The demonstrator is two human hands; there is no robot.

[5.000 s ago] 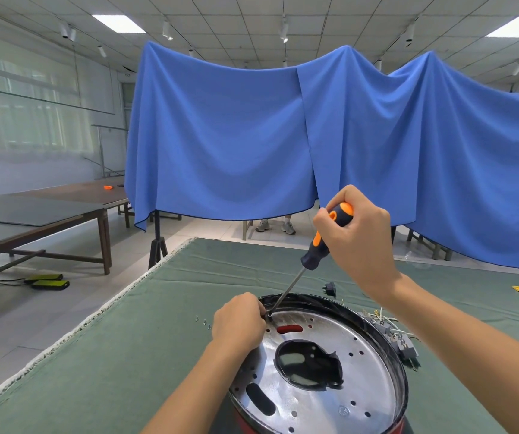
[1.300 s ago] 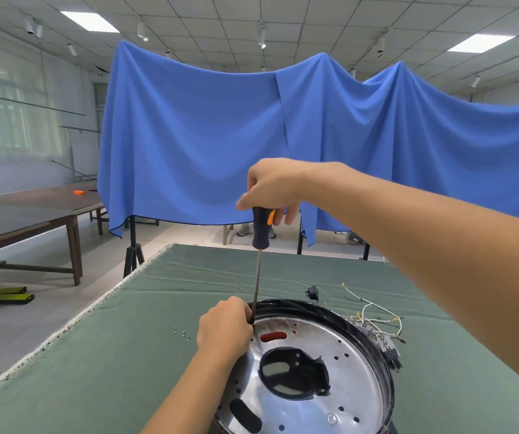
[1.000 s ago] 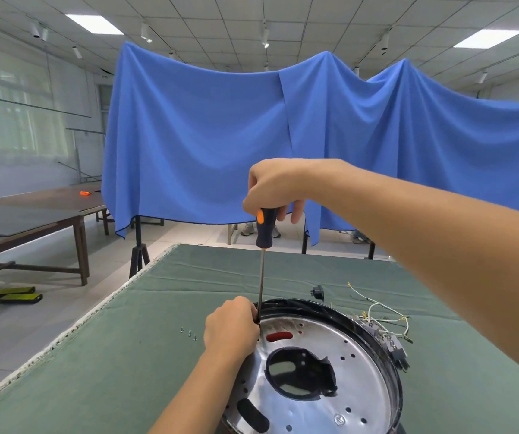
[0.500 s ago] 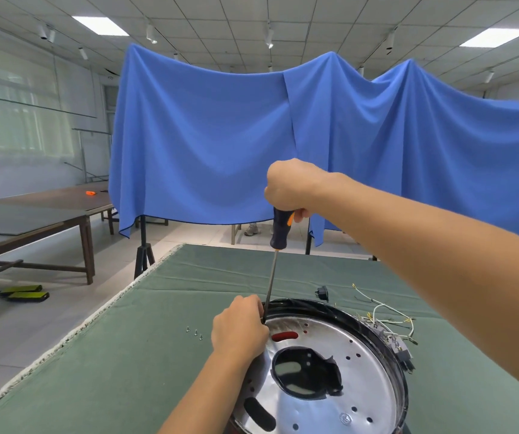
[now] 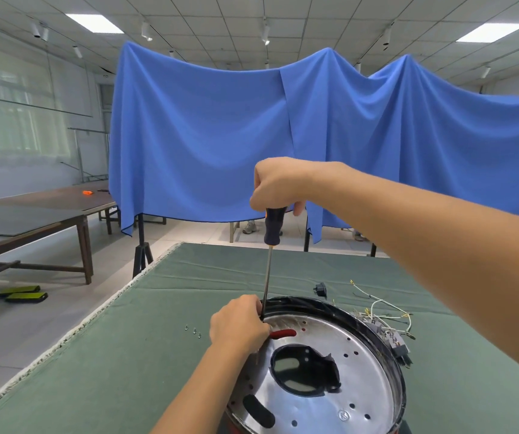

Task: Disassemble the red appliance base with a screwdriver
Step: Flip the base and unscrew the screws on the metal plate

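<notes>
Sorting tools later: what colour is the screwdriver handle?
Dark navy-black screwdriver handle with an orange accent, head view.

Screws (image 5: 193, 331) left of appliance base (image 5: 330, 386)

Tip of the black-handled screwdriver (image 5: 270, 255) was hidden behind the curled left hand (image 5: 239, 324). Top of its handle was covered by the right hand (image 5: 278, 186). Round red appliance base with silver perforated plate (image 5: 330, 389) was cut off by the bottom edge. Three small screws (image 5: 193, 331) were too small to tell type.

Plain green cloth covers the worktop (image 5: 158, 355); the appliance base (image 5: 321, 383) shows a silver perforated plate inside a black rim, the screwdriver (image 5: 272, 227) handle dark with orange, blue drapes (image 5: 205, 136) behind.
</notes>
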